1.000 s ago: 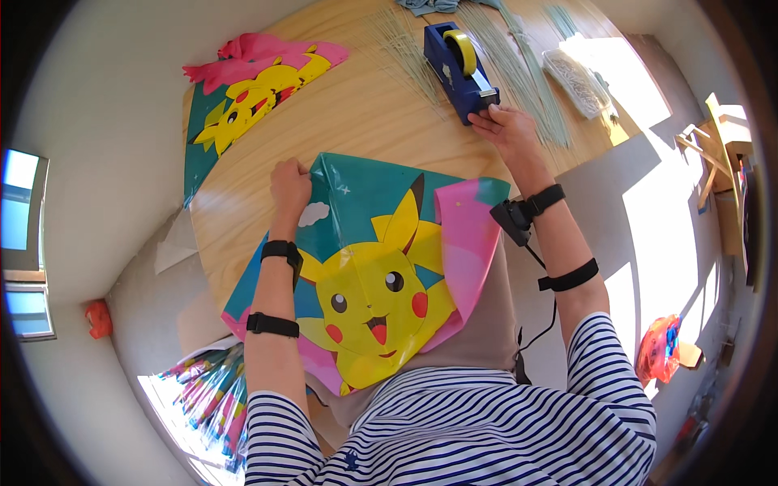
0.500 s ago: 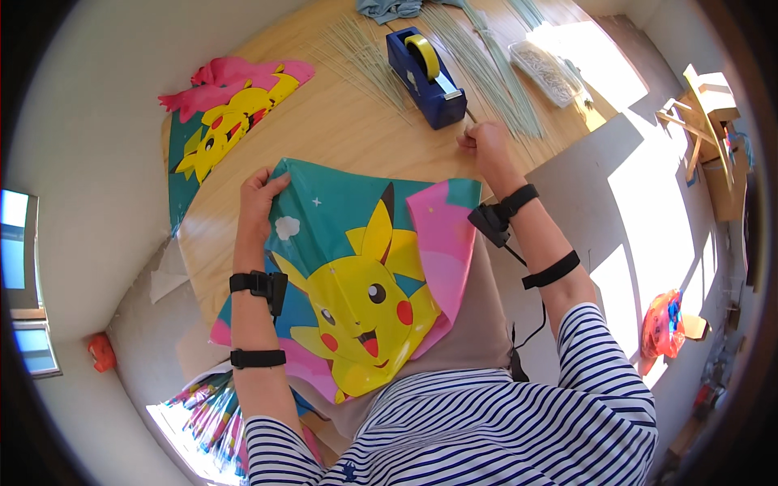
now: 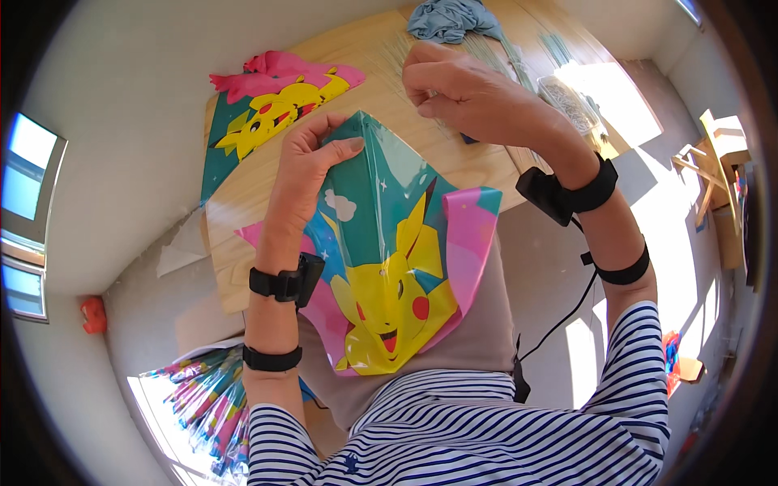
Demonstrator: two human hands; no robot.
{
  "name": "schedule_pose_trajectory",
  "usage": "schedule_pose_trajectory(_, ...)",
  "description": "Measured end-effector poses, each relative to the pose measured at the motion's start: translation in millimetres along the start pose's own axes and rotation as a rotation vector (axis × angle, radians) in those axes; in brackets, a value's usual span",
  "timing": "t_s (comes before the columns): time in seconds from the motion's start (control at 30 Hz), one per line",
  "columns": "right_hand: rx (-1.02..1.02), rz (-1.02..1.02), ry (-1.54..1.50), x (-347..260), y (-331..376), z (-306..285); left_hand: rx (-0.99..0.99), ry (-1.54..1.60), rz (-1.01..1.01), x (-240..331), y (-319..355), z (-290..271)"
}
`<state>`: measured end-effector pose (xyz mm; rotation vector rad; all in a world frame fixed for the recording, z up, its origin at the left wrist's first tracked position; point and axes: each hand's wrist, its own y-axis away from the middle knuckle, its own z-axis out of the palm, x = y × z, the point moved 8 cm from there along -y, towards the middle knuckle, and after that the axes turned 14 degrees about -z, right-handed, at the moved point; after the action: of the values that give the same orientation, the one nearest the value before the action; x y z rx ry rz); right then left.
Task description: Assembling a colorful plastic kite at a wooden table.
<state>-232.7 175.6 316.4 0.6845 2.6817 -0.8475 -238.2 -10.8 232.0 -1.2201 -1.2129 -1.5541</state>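
A glossy plastic sheet, printed with a yellow cartoon character on green and pink, hangs over my lap. My left hand pinches its peaked top corner between thumb and fingers, and a crease runs down from there. Its right edge is curled over, showing pink. Apart from the sheet, my right hand is raised above the table with curled fingers pressed together. Whatever sits in that grip, if anything, cannot be made out. Behind this hand the dark blue tape dispenser is almost fully hidden.
On the wooden table lie another printed sheet at the left, a blue-grey cloth, thin pale sticks and a clear container. Bundled printed plastic is low at my left. A cable hangs from my right arm.
My right hand has risen and moved left from beside the tape dispenser, now covering most of it. My left hand has lifted the sheet's corner, and the sheet has folded into a sharper peak.
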Motion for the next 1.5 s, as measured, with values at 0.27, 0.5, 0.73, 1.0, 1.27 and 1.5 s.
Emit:
schedule_pose_trajectory(0.27,-0.276,-0.187,0.320,-66.9,-49.9,-5.0,-0.038,-0.079,0.087,23.7,36.1,22.1)
schedule_pose_trajectory(0.5,-0.324,-0.283,0.510,-88.5,-59.2,0.0,-0.028,-0.093,0.141,37.4,53.0,26.0)
schedule_pose_trajectory(0.73,-0.328,-0.333,0.546,-91.8,-59.8,1.0,-0.024,-0.131,0.165,45.2,57.8,31.7)
schedule_pose_trajectory(1.0,-0.340,-0.323,0.572,-87.4,-60.4,3.8,-0.018,-0.122,0.166,47.2,59.0,35.2)
schedule_pose_trajectory(1.27,-0.348,-0.333,0.585,-87.8,-60.2,4.3,-0.030,-0.125,0.181,46.0,56.0,32.9)
schedule_pose_trajectory(1.5,-0.350,-0.345,0.596,-89.3,-60.9,5.3,-0.043,-0.116,0.184,47.3,56.2,34.3)
